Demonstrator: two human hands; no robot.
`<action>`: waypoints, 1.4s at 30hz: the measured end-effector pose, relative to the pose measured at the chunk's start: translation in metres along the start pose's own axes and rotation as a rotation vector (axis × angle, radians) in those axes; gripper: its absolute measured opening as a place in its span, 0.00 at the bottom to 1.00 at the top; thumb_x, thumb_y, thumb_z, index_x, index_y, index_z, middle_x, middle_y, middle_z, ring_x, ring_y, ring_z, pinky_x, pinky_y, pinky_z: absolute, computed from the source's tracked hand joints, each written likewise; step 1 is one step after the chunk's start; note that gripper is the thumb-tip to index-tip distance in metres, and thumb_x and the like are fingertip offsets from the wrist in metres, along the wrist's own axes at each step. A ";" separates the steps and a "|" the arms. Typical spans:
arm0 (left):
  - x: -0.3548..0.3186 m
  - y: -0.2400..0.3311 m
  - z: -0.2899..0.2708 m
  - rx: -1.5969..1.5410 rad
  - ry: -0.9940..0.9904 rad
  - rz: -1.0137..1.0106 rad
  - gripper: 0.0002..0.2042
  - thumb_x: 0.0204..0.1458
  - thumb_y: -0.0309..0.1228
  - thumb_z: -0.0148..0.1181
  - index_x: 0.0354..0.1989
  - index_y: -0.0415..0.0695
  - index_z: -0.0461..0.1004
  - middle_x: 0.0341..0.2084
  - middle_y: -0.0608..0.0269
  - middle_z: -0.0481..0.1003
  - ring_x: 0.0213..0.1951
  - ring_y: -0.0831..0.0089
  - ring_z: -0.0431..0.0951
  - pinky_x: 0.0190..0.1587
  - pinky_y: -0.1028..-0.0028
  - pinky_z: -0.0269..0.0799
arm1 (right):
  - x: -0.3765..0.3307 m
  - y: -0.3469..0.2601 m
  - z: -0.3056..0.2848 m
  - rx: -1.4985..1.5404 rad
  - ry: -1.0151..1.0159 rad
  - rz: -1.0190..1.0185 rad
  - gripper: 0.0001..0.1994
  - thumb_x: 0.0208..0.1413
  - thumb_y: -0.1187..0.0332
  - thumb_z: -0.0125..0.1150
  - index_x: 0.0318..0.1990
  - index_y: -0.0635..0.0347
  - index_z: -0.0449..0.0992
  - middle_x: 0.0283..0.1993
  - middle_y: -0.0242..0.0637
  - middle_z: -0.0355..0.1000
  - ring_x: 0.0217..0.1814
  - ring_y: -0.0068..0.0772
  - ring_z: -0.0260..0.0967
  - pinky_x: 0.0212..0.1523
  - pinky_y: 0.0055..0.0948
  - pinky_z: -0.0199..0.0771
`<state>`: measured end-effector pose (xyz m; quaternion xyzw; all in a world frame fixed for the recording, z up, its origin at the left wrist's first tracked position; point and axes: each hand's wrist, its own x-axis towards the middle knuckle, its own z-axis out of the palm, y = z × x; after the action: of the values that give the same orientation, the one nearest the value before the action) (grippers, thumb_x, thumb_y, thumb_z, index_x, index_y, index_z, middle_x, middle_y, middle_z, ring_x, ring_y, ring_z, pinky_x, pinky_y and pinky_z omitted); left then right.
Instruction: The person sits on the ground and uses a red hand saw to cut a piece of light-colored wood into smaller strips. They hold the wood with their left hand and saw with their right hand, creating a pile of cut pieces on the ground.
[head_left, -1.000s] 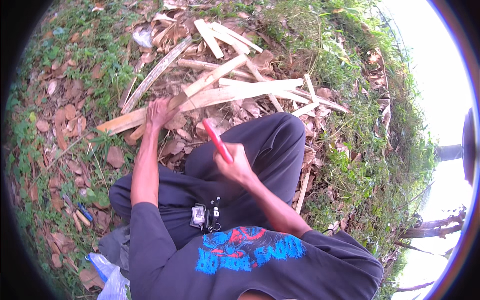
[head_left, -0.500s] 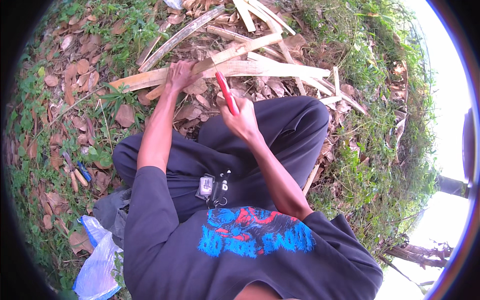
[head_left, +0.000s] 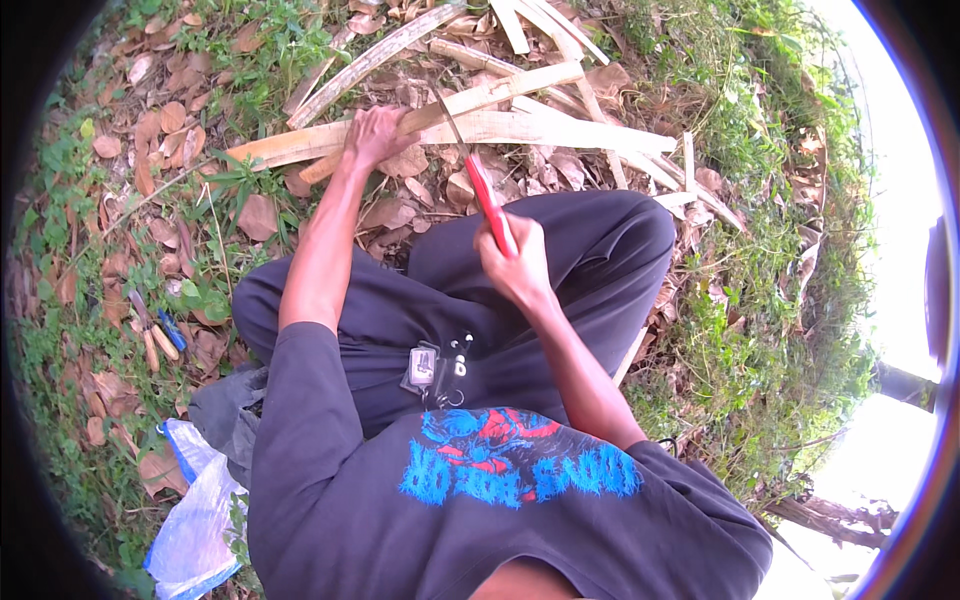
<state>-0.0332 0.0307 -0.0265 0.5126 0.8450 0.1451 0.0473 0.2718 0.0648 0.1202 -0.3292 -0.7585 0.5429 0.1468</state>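
The narrow wooden strip (head_left: pixel 520 87) is being held aslant across the broader strip (head_left: pixel 560 130), over leaf-strewn ground (head_left: pixel 258 218) in front of the folded legs (head_left: pixel 560 235). It is being steadied by the left hand (head_left: pixel 376 137), whose fingers are being kept closed over it; how they are being placed underneath cannot be told. The red-handled cutting tool (head_left: pixel 483 190) is being gripped by the right hand (head_left: pixel 515 262), its fingers being wrapped around the handle. The thin blade (head_left: pixel 452 125) is being held across the narrow strip, just to the right of the left hand.

Compared with half a second ago, the handle is being held farther back from the strip, and more blade is being exposed between them. A backward stroke is seemingly being made, and the cut is apparently still being worked, since no parting is being seen. The left hand's hold is being kept much the same, so the strip is probably being braced against the pull. Beyond it, paler strips (head_left: pixel 512 28) are being left scattered.
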 end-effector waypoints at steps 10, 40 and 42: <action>-0.004 0.020 -0.016 0.050 0.053 0.089 0.34 0.40 0.55 0.72 0.56 0.52 0.76 0.50 0.58 0.76 0.51 0.60 0.75 0.54 0.56 0.68 | 0.037 0.043 0.032 0.110 0.095 -0.103 0.07 0.49 0.70 0.57 0.27 0.67 0.73 0.16 0.41 0.67 0.18 0.28 0.63 0.26 0.35 0.68; -0.123 0.219 -0.075 -1.438 0.445 -0.521 0.07 0.62 0.31 0.55 0.36 0.42 0.69 0.20 0.70 0.66 0.18 0.84 0.64 0.21 0.80 0.61 | 0.196 0.094 -0.031 -1.027 -0.126 -0.556 0.33 0.39 0.55 0.75 0.56 0.51 0.72 0.52 0.42 0.70 0.60 0.42 0.69 0.58 0.47 0.70; -0.110 0.207 -0.088 -1.342 0.463 -0.550 0.09 0.63 0.34 0.55 0.36 0.40 0.69 0.21 0.67 0.70 0.18 0.83 0.66 0.21 0.80 0.61 | 0.212 0.095 -0.025 -0.994 -0.150 -0.384 0.28 0.46 0.55 0.70 0.55 0.52 0.71 0.52 0.40 0.72 0.59 0.39 0.70 0.56 0.51 0.70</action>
<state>0.1754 0.0060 0.1104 0.1012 0.6613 0.7145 0.2046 0.1621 0.2411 0.0132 -0.1749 -0.9790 0.1037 0.0152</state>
